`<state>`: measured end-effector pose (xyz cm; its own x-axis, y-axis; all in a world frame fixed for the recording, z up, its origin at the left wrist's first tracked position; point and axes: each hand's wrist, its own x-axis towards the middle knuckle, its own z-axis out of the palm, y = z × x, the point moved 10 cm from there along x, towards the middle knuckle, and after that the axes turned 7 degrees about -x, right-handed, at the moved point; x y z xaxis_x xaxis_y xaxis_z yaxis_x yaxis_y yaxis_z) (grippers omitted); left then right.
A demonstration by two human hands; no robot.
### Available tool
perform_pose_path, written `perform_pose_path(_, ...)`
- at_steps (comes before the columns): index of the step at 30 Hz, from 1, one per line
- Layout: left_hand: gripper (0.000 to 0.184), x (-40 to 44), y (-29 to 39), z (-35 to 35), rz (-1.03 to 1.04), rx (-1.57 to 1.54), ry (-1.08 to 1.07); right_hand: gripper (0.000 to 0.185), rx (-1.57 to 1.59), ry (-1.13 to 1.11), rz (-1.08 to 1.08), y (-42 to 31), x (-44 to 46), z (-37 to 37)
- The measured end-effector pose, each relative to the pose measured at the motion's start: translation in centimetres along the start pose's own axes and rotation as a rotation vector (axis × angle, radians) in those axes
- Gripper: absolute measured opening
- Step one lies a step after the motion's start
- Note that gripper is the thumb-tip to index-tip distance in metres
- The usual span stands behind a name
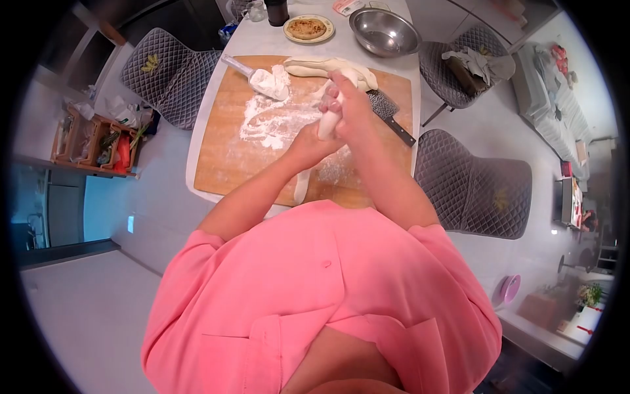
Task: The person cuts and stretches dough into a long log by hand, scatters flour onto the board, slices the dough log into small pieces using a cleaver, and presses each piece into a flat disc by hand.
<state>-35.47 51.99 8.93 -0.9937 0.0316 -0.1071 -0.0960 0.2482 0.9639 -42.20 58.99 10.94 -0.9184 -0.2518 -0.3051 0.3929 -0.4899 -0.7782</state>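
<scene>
My left hand [310, 143] is wrapped round the lower part of a pale length of dough [329, 125], above the wooden board [220, 148]. Higher up, my right hand [348, 105] closes on the same dough, its fingers curled over it. Behind the hands a thick roll of dough [308, 66] lies across the far side of the board. White flour [266, 134] is spread left of my hands, with a clear scoop [239, 67] in the pile. A cleaver [392, 121] rests on the right. Below my left wrist lies another dough strip [302, 187].
Beyond the board are a plate with a flat browned bread [307, 28], a steel bowl [384, 31] and a dark cup [277, 12]. Quilted chairs [476, 184] flank the table, one of them bearing a box and cloth. A wooden rack [98, 141] stands at left.
</scene>
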Motion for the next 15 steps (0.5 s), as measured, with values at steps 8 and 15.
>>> perform_pose_path(8,0.028,1.6,-4.3,-1.5,0.025,0.300,0.197,0.021,-0.429,-0.017,-0.188,0.9,-1.5,1.3)
perform_pose_path(15,0.035,0.4,-4.6,1.4,-0.172,-0.132,-0.187,0.026,0.224,-0.103,0.096,0.9,0.8,0.9)
